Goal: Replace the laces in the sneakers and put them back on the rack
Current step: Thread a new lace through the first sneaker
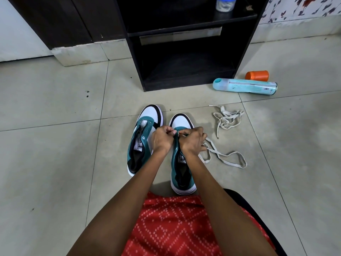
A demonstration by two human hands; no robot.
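Can't see the right sneaker's (181,121) eyelets, buried under left hand (162,139) and right hand (192,141). Can't make out the lace (227,156) tip pinched there: too small. Missing the left sneaker's (145,126) heel behind a forearm (129,196), and the tops of jar (225,4) and rack (239,43) past the upper edge. Can't read the can's (245,85) print.

Upside-down black letters, partly hidden and unreadable, are printed on the tongue labels of the left sneaker (141,144) and right sneaker (182,160). A barcode is borne by the spray can (245,86) at two o'clock.
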